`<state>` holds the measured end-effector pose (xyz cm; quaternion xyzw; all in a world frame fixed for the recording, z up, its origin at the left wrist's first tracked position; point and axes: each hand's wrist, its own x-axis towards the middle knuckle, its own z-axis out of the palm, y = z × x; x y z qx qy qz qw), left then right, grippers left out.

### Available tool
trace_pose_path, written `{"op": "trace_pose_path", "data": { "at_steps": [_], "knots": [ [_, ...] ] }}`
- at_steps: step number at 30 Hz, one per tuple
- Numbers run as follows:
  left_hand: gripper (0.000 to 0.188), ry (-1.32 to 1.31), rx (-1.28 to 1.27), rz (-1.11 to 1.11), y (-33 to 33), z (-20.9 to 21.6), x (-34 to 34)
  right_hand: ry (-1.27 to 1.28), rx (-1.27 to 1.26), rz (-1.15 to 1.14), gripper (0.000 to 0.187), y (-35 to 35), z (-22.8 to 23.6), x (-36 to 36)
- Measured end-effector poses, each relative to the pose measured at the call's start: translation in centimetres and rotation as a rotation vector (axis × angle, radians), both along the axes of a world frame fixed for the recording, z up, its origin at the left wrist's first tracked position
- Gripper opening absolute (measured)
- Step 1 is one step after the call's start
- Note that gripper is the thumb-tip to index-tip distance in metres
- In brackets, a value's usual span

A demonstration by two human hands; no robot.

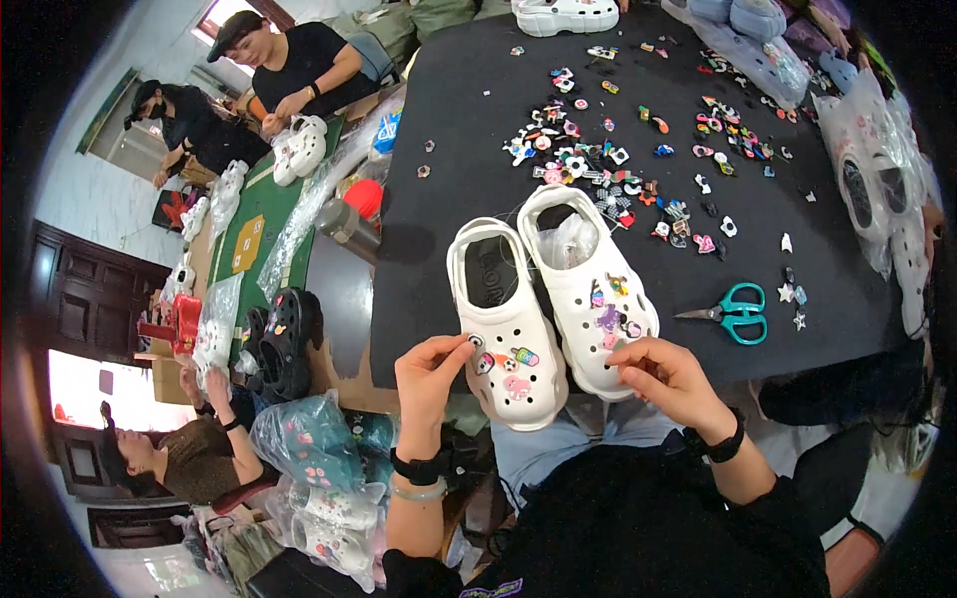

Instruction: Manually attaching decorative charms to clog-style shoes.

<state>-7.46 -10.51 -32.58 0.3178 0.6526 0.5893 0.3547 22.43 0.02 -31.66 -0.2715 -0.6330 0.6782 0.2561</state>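
Note:
A pair of white clogs lies side by side at the table's near edge, toes toward me. On the left clog (pixel 495 321) sit several colourful charms, among them a pink one (pixel 516 387). My left hand (pixel 431 371) pinches a small round black-and-white charm (pixel 475 341) against that clog's outer side. The right clog (pixel 576 344) carries purple, pink and other charms on its upper. My right hand (pixel 666 377) hovers at its toe, thumb and forefinger slightly apart, fingers half curled, nothing visible between them. Whether it touches the clog I cannot tell.
Loose charms (pixel 568 164) are scattered over the black table (pixel 449 110). Teal-handled scissors (pixel 743 314) lie right of the clogs. Bagged clogs (pixel 877 189) stand at the far right. Co-workers (pixel 299 75) handle white clogs at a green-topped table to the left, near a grey flask (pixel 347 231).

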Motion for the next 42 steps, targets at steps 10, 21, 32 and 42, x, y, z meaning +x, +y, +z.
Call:
{"op": "trace_pose_path", "data": {
  "at_steps": [10, 21, 32, 42],
  "knots": [
    [0.015, 0.068, -0.073, -0.184, 1.0, 0.7, -1.6, 0.077, -0.213, -0.035, 0.018, 0.5, -0.8, -0.5],
    [0.053, 1.069, -0.092, -0.550, 6.0, 6.5, -2.6, 0.219, -0.265, -0.072, 0.018, 0.7, -2.0, -0.5],
    [0.034, 0.882, -0.289, -1.534, 13.9, 6.3, -4.9, 0.199, -0.217, -0.075, 0.018, 0.6, -1.9, -0.5],
    [0.029, 0.888, -0.239, -1.531, 14.4, 6.2, -4.9, 0.232, -0.206, -0.047, 0.020, 0.8, -2.0, -0.5]
  ]
}}
